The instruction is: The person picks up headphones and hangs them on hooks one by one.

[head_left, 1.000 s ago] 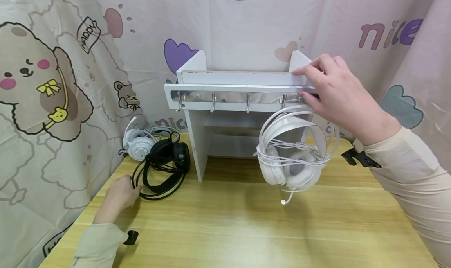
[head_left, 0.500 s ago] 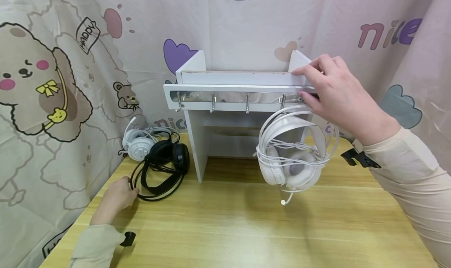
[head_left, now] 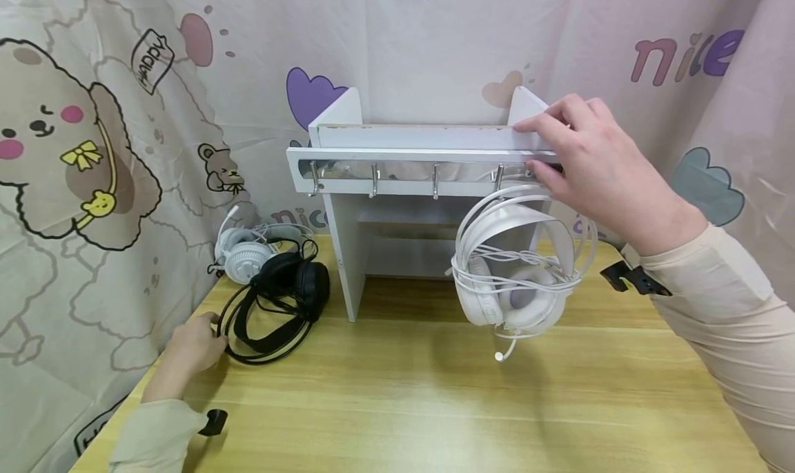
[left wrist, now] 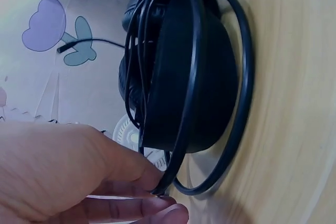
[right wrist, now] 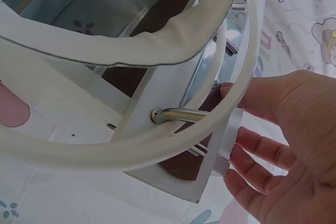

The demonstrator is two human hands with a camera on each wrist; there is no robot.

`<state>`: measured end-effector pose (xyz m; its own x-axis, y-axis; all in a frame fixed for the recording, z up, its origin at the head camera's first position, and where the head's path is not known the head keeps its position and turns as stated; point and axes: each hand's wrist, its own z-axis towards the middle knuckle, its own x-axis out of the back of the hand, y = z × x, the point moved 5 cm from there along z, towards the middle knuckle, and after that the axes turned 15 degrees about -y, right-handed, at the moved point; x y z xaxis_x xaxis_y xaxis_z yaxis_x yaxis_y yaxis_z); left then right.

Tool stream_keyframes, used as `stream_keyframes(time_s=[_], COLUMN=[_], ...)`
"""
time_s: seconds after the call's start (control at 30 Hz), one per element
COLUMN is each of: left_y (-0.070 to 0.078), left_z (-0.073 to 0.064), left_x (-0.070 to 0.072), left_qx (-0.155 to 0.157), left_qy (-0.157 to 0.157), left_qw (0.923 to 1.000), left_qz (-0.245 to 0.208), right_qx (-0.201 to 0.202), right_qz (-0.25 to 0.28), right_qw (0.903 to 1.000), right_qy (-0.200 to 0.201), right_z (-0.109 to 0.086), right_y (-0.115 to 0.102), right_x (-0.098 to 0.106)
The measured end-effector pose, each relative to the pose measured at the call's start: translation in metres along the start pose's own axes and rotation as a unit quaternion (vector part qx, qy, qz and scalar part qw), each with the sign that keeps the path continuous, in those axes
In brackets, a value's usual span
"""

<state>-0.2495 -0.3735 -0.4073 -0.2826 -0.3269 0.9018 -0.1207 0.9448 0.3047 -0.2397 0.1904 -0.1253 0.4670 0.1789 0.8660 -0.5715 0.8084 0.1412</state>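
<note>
My left hand pinches the outer headband frame of a pair of black headphones on the wooden table. In the left wrist view the thumb and fingers close on the black tube, below the wide inner band. My right hand grips the right end of the white hook rail, thumb on its front and fingers over the top. From the rail's right end hangs a white headset, its cable bundled round it. The right wrist view shows its frame resting over a metal hook.
A second white headset lies at the table's back left, partly behind the black headphones. The white shelf carries the rail across its front. Several bare hooks stick out left of the hanging headset. A printed curtain stands behind and at both sides.
My left hand has drawn the black headphones a little left and toward me, away from the shelf. The right hand and the hanging white headset have stayed put.
</note>
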Motion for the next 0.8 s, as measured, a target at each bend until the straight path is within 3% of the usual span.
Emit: stream_keyframes(time_s=[0.3, 0.63, 0.8], left_y=[-0.005, -0.011, -0.018], left_z=[0.0, 0.002, 0.001], left_x=[0.006, 0.004, 0.002], left_qx=[0.005, -0.015, 0.009], left_qy=[-0.01, 0.026, 0.04], left_qw=[0.9999, 0.9995, 0.9991], left_qz=[0.004, 0.009, -0.013], right_qx=[0.002, 0.005, 0.007], right_qz=[0.0, 0.001, 0.001], right_qw=[1.0, 1.0, 1.0], right_qy=[-0.004, 0.003, 0.005], right_z=[-0.001, -0.001, -0.001], right_y=[0.001, 0.0, 0.0], right_x=[0.0, 0.001, 0.001])
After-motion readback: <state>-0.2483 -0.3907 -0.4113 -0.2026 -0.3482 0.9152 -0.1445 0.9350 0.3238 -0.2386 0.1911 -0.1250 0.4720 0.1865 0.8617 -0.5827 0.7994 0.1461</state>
